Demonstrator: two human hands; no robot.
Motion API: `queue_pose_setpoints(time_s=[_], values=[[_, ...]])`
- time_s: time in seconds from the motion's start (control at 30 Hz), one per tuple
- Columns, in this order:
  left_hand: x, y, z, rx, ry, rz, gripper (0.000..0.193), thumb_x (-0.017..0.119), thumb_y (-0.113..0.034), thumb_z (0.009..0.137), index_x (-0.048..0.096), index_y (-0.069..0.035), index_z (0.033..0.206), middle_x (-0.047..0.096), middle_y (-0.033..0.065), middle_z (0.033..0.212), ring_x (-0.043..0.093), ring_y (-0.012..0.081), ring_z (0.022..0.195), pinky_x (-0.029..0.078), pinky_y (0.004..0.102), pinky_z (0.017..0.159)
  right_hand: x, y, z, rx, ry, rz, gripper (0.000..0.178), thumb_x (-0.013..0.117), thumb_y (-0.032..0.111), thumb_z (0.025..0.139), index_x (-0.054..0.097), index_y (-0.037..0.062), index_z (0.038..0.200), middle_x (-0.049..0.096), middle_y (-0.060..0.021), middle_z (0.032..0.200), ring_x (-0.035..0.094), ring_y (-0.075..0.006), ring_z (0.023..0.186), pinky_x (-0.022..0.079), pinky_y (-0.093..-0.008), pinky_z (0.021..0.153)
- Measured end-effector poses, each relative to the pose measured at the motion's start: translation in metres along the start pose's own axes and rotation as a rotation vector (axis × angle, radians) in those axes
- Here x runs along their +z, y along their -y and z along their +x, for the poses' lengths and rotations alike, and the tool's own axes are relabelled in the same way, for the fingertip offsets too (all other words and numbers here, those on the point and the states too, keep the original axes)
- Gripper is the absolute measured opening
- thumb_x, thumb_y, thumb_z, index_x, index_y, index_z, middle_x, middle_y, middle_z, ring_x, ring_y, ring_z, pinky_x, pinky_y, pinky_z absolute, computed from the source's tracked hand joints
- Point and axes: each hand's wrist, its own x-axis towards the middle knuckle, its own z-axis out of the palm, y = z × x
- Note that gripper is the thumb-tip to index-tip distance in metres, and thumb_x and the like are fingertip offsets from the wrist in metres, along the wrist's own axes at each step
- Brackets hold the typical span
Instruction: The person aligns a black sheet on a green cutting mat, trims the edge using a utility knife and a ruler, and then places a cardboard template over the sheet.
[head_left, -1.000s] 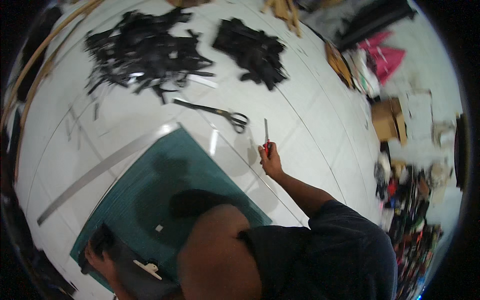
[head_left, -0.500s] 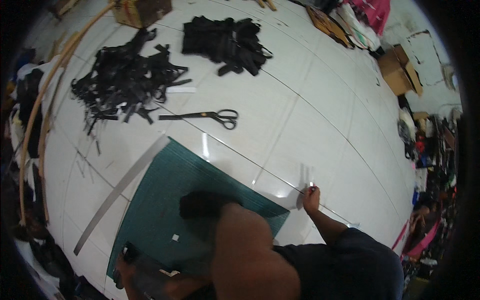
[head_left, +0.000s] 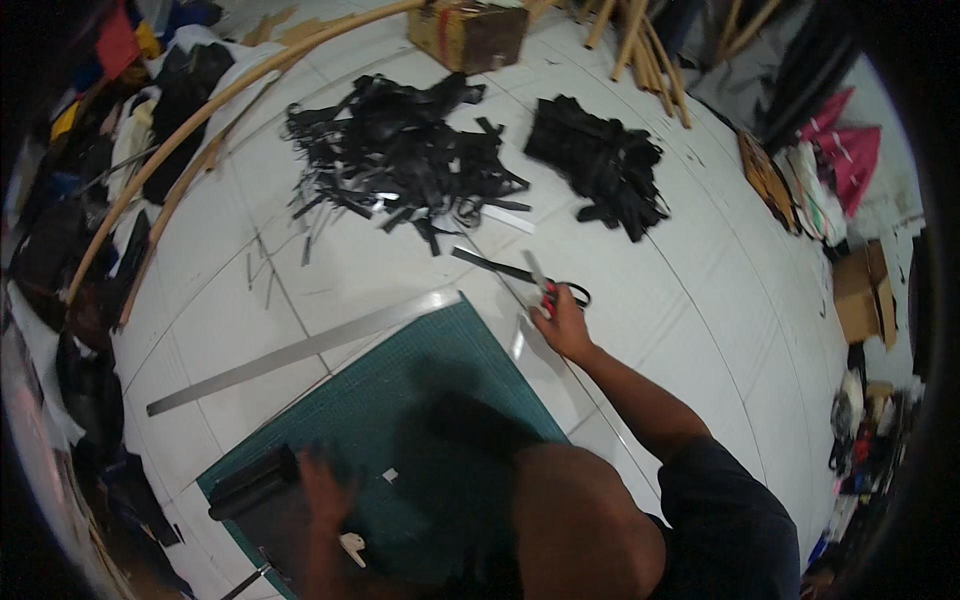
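Head view: red-handled knife (head_left: 549,299) (tip outward) in right hand (head_left: 566,328).

Right fingers (head_left: 543,318) grip a red-handled knife (head_left: 548,294) near black scissors (head_left: 512,268).

i'm getting a cool, fairly dim feed, the white floor (head_left: 720,350) reading greyish, with a pale streak of glare near the middle and a brighter glint along the metal ruler (head_left: 300,355). soft shadow darkens the green mat (head_left: 375,385), hinting at light from overhead. my view of the left hand (head_left: 325,490) is smeared by motion; floor lines bow outward, and black swallows the corners.
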Motion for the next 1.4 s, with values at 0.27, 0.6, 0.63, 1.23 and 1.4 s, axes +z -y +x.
queue_pose_setpoints(time_s=[0.27, 0.6, 0.63, 1.23, 1.4], values=[[0.045, -0.091, 0.039, -0.409, 0.111, -0.195, 0.111, 0.086, -0.041, 0.07, 0.021, -0.01, 0.154, 0.01, 0.0367, 0.155, 0.016, 0.0544, 0.143, 0.027, 0.059, 0.114, 0.141, 0.159, 0.2, -0.337, 0.166, -0.434, 0.072, 0.085, 0.03, 0.068, 0.046, 0.0013, 0.121, 0.043, -0.0213, 0.138, 0.047, -0.0387, 0.126, 0.047, -0.0472, 0.099], [0.071, -0.098, 0.041, -0.547, 0.062, -0.261, 0.1, 0.079, -0.04, 0.077, 0.021, -0.015, 0.155, 0.003, 0.0366, 0.156, 0.008, 0.0561, 0.144, 0.043, 0.0625, 0.102, 0.227, 0.186, 0.359, -0.122, 0.145, -0.53, 0.066, 0.075, 0.023, 0.078, 0.04, 0.0088, 0.133, 0.055, -0.0249, 0.132, 0.054, -0.041, 0.123, 0.048, -0.0522, 0.097], [0.064, -0.107, 0.047, -0.561, 0.11, -0.305, 0.098, 0.077, -0.04, 0.079, 0.022, -0.015, 0.155, 0.003, 0.0365, 0.156, 0.008, 0.0561, 0.144, 0.043, 0.0622, 0.103, 0.214, 0.161, 0.381, -0.141, 0.122, -0.636, 0.057, 0.07, 0.018, 0.081, 0.042, 0.0108, 0.131, 0.061, -0.0245, 0.121, 0.059, -0.0421, 0.113, 0.049, -0.0524, 0.092], [0.066, -0.118, 0.023, -0.646, -0.078, -0.34, 0.058, 0.06, -0.038, 0.093, 0.044, -0.011, 0.142, 0.037, 0.0251, 0.146, 0.042, 0.0421, 0.131, 0.046, 0.0531, 0.1, 0.136, 0.143, 0.301, -0.546, -0.025, -0.665, 0.09, 0.077, 0.034, 0.08, 0.029, -0.0053, 0.145, 0.042, -0.0252, 0.141, 0.044, -0.0386, 0.129, 0.038, -0.0462, 0.106], [0.003, -0.093, 0.003, -0.684, -0.079, -0.786, 0.054, 0.06, -0.039, 0.093, 0.052, -0.009, 0.136, 0.048, 0.0211, 0.141, 0.051, 0.0385, 0.125, 0.046, 0.0504, 0.1, 0.237, 0.277, 0.14, -0.068, 0.908, 0.417, 0.048, 0.063, 0.024, 0.096, 0.036, 0.0077, 0.132, 0.055, -0.0117, 0.115, 0.062, -0.0224, 0.089, 0.052, -0.0314, 0.057]])
